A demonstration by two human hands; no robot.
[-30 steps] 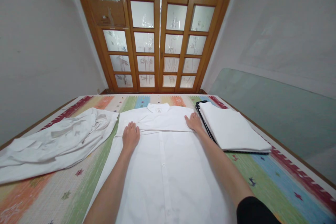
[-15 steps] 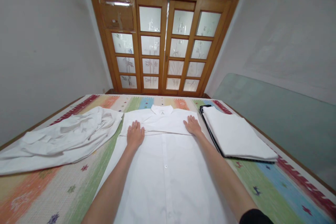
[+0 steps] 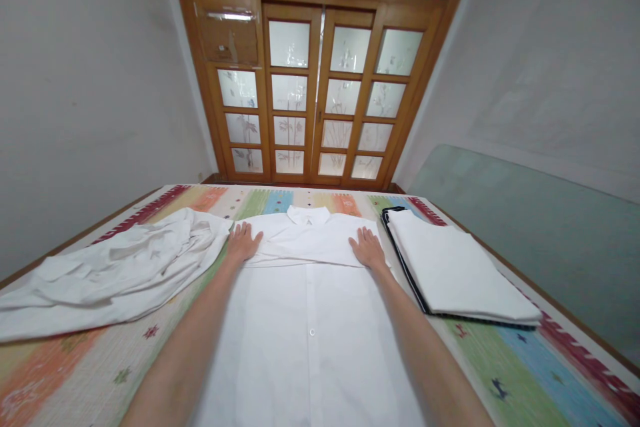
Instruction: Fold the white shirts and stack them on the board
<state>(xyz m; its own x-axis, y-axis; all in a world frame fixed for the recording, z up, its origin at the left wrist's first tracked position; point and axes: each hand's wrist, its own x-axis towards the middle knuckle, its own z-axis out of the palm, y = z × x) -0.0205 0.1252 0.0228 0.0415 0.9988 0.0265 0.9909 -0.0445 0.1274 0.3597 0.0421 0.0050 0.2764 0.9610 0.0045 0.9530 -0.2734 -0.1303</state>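
Observation:
A white button-up shirt lies flat before me, its collar pointing away and its sleeves folded across the chest. My left hand rests open on the left end of the folded sleeves, close to the shirt's edge. On the right end, my right hand lies flat with its fingers stretched toward the shoulder. Both palms touch the cloth and neither hand grips anything. My forearms hide parts of the shirt's sides.
A rumpled white garment lies to the left. At the right is a stack of folded clothes, white on top and dark beneath. All of it sits on a striped, patterned cloth. Wooden glass-paned doors stand beyond, with walls on both sides.
My left hand has slid left across the sleeves toward the shirt's edge. The right hand has stayed in nearly the same place. The camera view has tilted slightly up.

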